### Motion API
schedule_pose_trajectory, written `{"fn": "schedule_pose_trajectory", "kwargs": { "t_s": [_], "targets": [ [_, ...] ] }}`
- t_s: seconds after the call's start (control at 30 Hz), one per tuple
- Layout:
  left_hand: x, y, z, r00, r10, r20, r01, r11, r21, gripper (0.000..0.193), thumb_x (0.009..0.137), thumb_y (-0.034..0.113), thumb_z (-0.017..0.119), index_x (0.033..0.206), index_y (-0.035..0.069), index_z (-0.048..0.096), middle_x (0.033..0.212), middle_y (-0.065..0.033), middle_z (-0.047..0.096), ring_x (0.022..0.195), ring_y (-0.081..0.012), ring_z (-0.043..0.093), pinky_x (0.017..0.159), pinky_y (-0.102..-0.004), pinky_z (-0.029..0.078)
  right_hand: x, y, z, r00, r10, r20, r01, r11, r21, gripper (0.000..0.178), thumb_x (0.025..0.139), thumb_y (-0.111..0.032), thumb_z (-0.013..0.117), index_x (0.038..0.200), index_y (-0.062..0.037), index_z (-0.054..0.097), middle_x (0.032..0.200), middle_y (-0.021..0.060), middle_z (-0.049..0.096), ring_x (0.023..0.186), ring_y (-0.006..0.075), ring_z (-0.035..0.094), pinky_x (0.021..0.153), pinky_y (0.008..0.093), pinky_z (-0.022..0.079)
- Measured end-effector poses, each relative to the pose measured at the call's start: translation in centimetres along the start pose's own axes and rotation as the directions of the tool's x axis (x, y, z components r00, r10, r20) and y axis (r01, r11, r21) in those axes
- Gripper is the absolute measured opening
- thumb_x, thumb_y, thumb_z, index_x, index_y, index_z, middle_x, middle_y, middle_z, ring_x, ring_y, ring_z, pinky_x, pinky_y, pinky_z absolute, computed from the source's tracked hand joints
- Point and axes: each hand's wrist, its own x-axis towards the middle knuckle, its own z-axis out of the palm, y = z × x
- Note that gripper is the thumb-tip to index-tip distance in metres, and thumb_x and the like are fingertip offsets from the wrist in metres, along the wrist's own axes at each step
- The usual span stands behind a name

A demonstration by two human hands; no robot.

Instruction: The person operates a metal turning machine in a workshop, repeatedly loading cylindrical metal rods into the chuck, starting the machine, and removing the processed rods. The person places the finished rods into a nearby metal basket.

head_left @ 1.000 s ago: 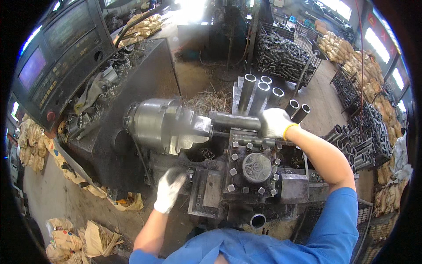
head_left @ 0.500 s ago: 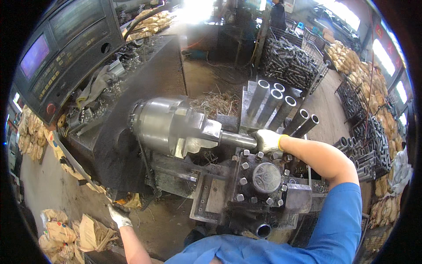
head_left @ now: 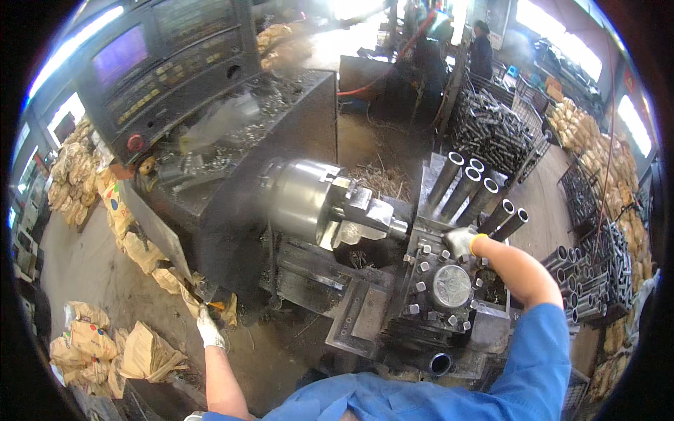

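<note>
My left hand (head_left: 210, 330), in a white glove, is at the lower end of a dark metal guard panel (head_left: 160, 228). Its fingers close around something small there that I cannot make out. A steel tube (head_left: 399, 229) sits in the jaws of the lathe chuck (head_left: 302, 200), with a short end sticking out. Just right of that end, apart from it, my gloved right hand (head_left: 461, 242) is over the back edge of the square tool post (head_left: 451, 286). Its fingers seem loosely apart with nothing in them, though they are partly blurred.
Several steel tubes (head_left: 466, 184) stand slanted behind the tool post. A control panel (head_left: 165, 77) rises at the far left. Wire cages of metal parts (head_left: 489, 119) and stacked sacks (head_left: 583, 133) line the right. Paper sacks (head_left: 151, 351) lie at the lower left. Another person (head_left: 481, 50) stands far back.
The tube sticks out of the chuck much less than before. My right hand has come off its end. My left hand has moved up to the guard's lower end. The view has shifted.
</note>
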Motion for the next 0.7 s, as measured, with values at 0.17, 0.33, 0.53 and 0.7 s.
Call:
{"fn": "schedule_pose_trajectory", "kwargs": {
  "t_s": [0.17,0.33,0.53,0.7],
  "targets": [
    [-14.0,16.9,2.7,0.489,0.867,0.093,-0.769,0.378,0.515,0.035,0.102,0.019,0.066,0.129,-0.002,0.064,0.113,-0.0185,0.070,0.101,-0.0347,0.067,0.090,-0.0471,0.055,-12.9,-4.6,-4.1,0.754,0.361,-0.549,-0.248,0.930,0.271,0.046,0.076,-0.030,0.080,0.114,-0.0070,0.070,0.100,0.0232,0.076,0.098,0.0450,0.074,0.083,0.0535,0.058],
    [-16.6,33.8,13.4,-0.232,0.847,0.479,-0.862,-0.407,0.303,0.030,0.094,0.011,0.072,0.122,0.002,0.068,0.106,-0.0188,0.070,0.102,-0.0384,0.068,0.093,-0.0455,0.053,-22.0,-0.8,2.7,0.303,0.724,-0.620,0.001,0.650,0.760,0.038,0.080,-0.016,0.088,0.108,0.0034,0.070,0.089,0.0136,0.076,0.077,0.0197,0.070,0.073,0.0379,0.056],
    [-5.6,42.3,25.6,0.280,0.747,0.603,-0.651,-0.314,0.691,0.086,0.101,0.039,0.062,0.168,0.002,0.024,0.100,-0.0245,0.075,0.086,-0.0409,0.075,0.081,-0.0493,0.060,-29.9,-8.2,3.8,0.021,0.888,-0.459,0.621,0.349,0.702,0.038,0.093,-0.008,0.080,0.124,0.0047,0.063,0.117,0.0122,0.071,0.103,0.0215,0.069,0.089,0.0370,0.057],
    [-3.7,44.6,27.9,0.491,0.629,0.602,-0.615,-0.239,0.751,0.084,0.101,0.040,0.059,0.170,0.010,0.023,0.118,-0.0261,0.075,0.103,-0.0416,0.076,0.092,-0.0515,0.059,-37.4,-17.6,3.7,0.032,0.927,-0.373,0.845,0.174,0.506,0.058,0.093,-0.016,0.079,0.142,0.0041,0.053,0.128,0.0156,0.066,0.109,0.0270,0.067,0.099,0.0451,0.056]
  ]
}}
